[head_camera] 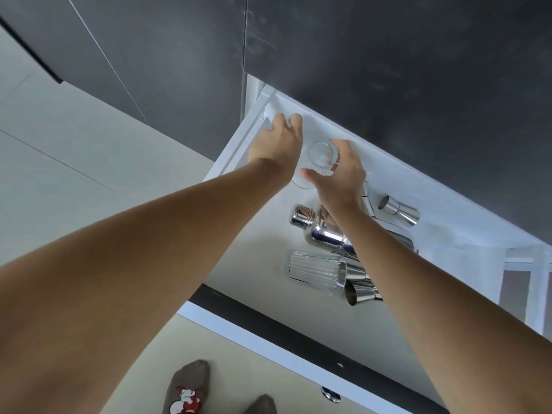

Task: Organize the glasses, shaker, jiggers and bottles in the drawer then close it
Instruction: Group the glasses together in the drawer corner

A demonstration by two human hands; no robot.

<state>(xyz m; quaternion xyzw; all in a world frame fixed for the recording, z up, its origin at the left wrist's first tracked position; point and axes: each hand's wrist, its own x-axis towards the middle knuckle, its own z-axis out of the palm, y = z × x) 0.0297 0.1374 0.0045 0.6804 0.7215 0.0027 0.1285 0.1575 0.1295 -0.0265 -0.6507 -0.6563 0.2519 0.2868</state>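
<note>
The white drawer (pixel 239 150) holds a chrome shaker (pixel 322 231), ribbed glass (pixel 316 274) and steel jiggers (pixel 398 210); right hand (pixel 337 177) grips a clear tumbler (pixel 321 155), left hand's (pixel 279 141) grip unclear.

The right forearm (pixel 403 264) covered much of the shaker (pixel 322 231) — and the drawer (pixel 239 150) ran off frame right.

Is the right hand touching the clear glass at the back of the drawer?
Touching. The head view shows the right hand with thumb and fingers wrapped around the clear glass, no gap visible between them.
</note>
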